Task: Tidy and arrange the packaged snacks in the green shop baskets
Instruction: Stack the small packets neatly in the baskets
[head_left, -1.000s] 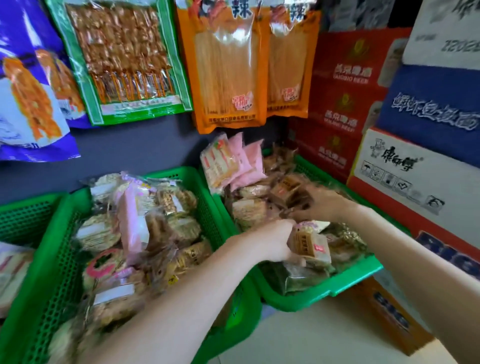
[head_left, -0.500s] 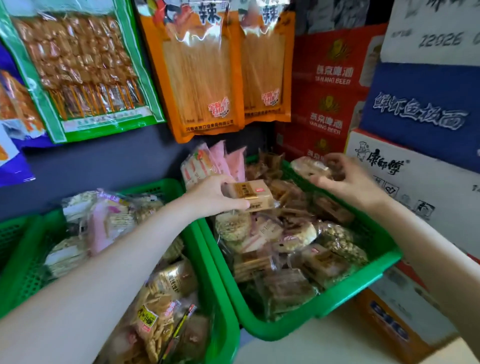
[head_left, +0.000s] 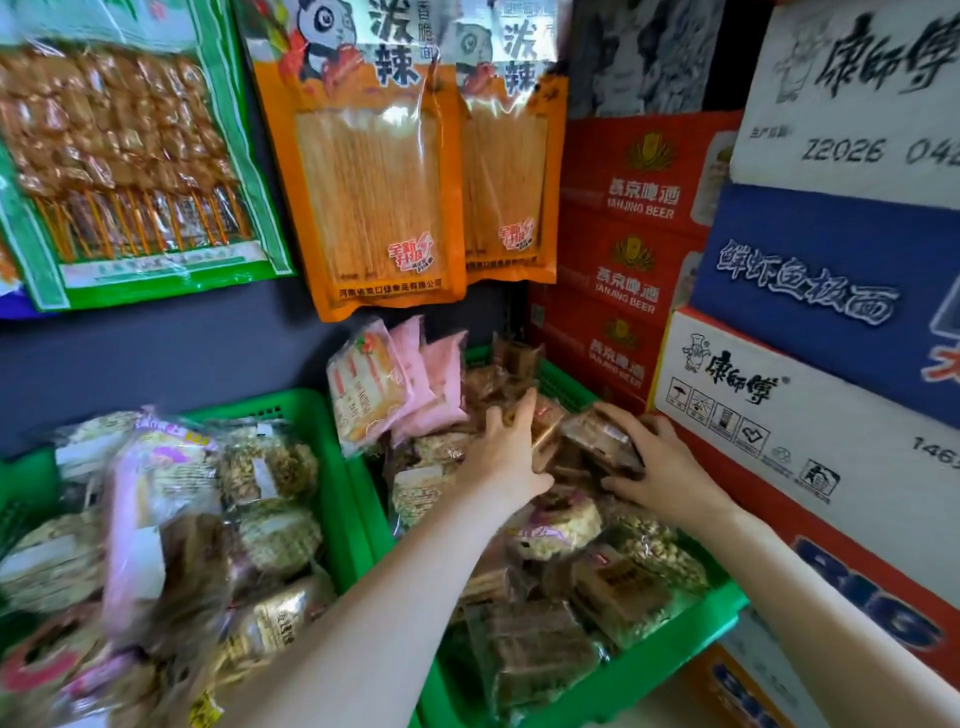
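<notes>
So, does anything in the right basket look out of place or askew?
Yes. The pink packets at the back of the right basket stand tilted, above its rim, while the other snacks lie flat in a loose heap.

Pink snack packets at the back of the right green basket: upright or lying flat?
Upright: the pink snack packets stand on edge, leaning against the dark wall.

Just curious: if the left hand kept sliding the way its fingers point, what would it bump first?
Probably the brown snack packs at the basket's back, just beyond the left hand; depth is unclear.
</notes>
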